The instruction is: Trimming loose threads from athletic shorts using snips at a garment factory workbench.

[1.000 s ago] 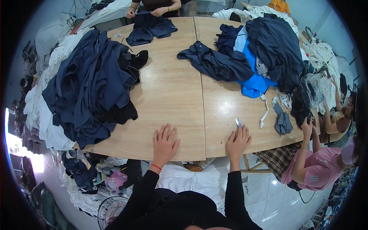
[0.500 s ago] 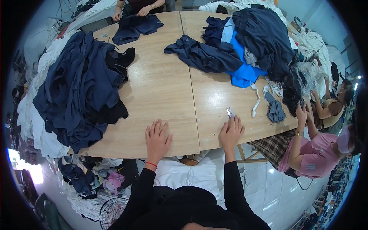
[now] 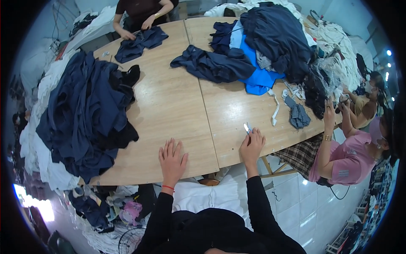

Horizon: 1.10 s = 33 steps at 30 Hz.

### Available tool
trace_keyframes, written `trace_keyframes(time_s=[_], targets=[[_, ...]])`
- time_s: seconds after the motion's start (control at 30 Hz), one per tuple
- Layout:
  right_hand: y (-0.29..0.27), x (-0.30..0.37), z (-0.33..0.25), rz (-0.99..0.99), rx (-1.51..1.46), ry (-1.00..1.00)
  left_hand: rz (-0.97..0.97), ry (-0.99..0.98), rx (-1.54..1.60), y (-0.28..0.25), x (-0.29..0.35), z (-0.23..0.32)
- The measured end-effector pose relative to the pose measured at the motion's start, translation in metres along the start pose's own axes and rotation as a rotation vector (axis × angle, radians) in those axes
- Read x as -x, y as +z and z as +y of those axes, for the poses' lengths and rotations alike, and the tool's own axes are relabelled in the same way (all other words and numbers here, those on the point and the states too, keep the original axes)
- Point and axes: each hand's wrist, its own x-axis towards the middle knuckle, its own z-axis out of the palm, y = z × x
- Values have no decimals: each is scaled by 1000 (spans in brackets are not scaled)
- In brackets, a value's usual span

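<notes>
- The person's left hand (image 3: 172, 164) lies palm down on the wooden table (image 3: 169, 118), fingers spread and relaxed, grasping nothing; a red band (image 3: 168, 188) circles the wrist.
- The right hand (image 3: 252, 148) rests near the table's front edge, its fingers over the handle of the small snips (image 3: 247, 127) (whether they are clenched on it, one cannot tell).
- The snips lie right of the table's seam, their pale blades showing beyond the right fingertips.
- A large heap of navy garments (image 3: 78, 114) sits left of the left hand, well apart from it.
- Beyond the right hand are a white strip (image 3: 275, 109), a crumpled grey cloth (image 3: 299, 116) and a bright blue cloth (image 3: 258, 86), with a dark navy garment (image 3: 211, 65) beside the latter.
- At the far edge, a co-worker (image 3: 139, 15) has both hands at a dark garment (image 3: 141, 43).
- A co-worker in pink (image 3: 351, 156) sits at the right, hands raised near black cloth (image 3: 316, 99).
</notes>
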Motion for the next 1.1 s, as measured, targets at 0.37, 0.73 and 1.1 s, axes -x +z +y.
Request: trace_keyframes(time_s=[0.37,0.73,1.1], targets=[[0,-2,2,118,-90,65,12,334,487,38,-208,136],[-2,-13,-21,111,-147,80,-119,296,216,118,-346,93],[0,13,11,414,-565,428,18,-165,698,13,-74,20]])
